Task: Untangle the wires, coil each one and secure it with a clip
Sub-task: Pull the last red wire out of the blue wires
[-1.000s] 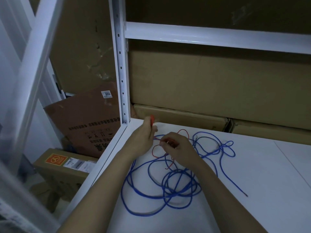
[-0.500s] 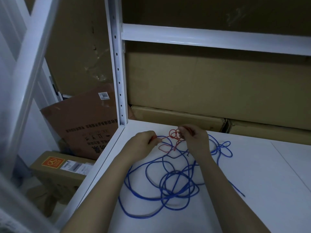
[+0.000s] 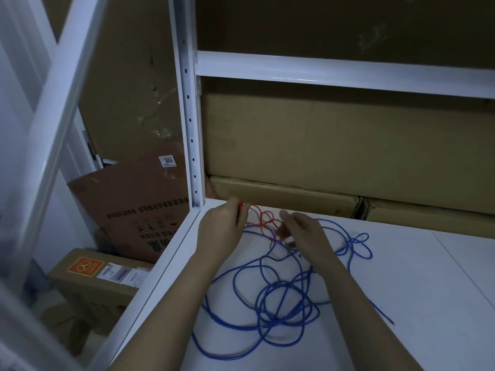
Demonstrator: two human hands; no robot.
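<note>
A long blue wire [image 3: 284, 298] lies in loose tangled loops on the white shelf board [image 3: 428, 303]. A thin red wire [image 3: 263, 220] lies bunched at the back left of the board, crossing the blue one. My left hand [image 3: 222, 231] pinches one end of the red wire near the shelf's back left corner. My right hand [image 3: 305, 236] holds the red wire a little to the right, fingers curled over it. One dark end of the blue wire [image 3: 385, 317] points to the right front. No clip is visible.
A white perforated upright [image 3: 191, 129] and a cross beam [image 3: 334, 72] frame the shelf. Large cardboard boxes [image 3: 334, 145] stand right behind the board. More boxes [image 3: 134, 207] sit on the floor at the left, beyond the shelf's edge.
My left hand has lifted and moved back toward the corner with the red wire's end. My right hand has shifted left and nearer, and the red wire between them is more gathered.
</note>
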